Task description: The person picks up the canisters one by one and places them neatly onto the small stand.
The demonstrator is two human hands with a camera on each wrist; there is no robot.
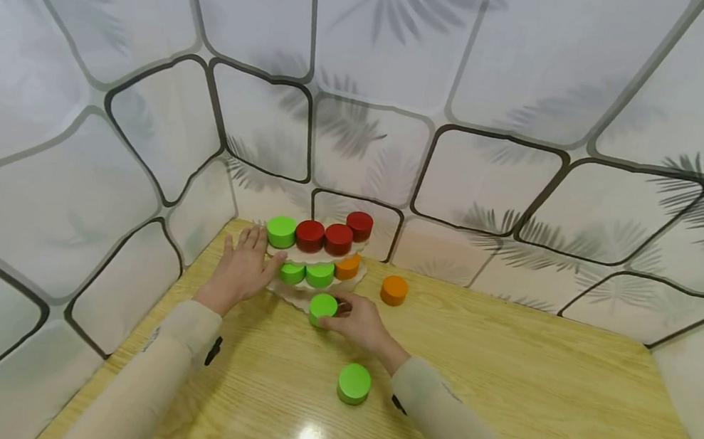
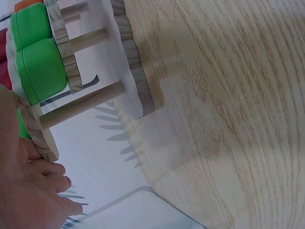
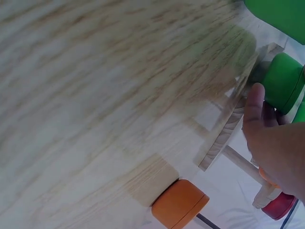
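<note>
A three-tier wooden stand [image 1: 289, 299] with scalloped edges stands at the back left of the table. My left hand [image 1: 244, 265] grips the left end of its top shelf, thumb in front; in the left wrist view, fingers [image 2: 50, 179] show curled by the shelf's end. With thumb and fingers, my right hand [image 1: 362, 322] pinches a green round lidded box [image 1: 322, 308] at the bottom shelf, seen close over that shelf in the right wrist view. Another green round box [image 1: 354, 383] sits on the table nearer to me, left of my right sleeve.
The top shelf bears a green box [image 1: 281, 232] and three red boxes [image 1: 309, 236]. Green boxes [image 1: 320, 274] and an orange one [image 1: 347, 268] fill the middle shelf. Right of the stand, an orange box [image 1: 394, 290] lies on the table. Patterned walls [image 1: 365, 156] rise behind and at the sides.
</note>
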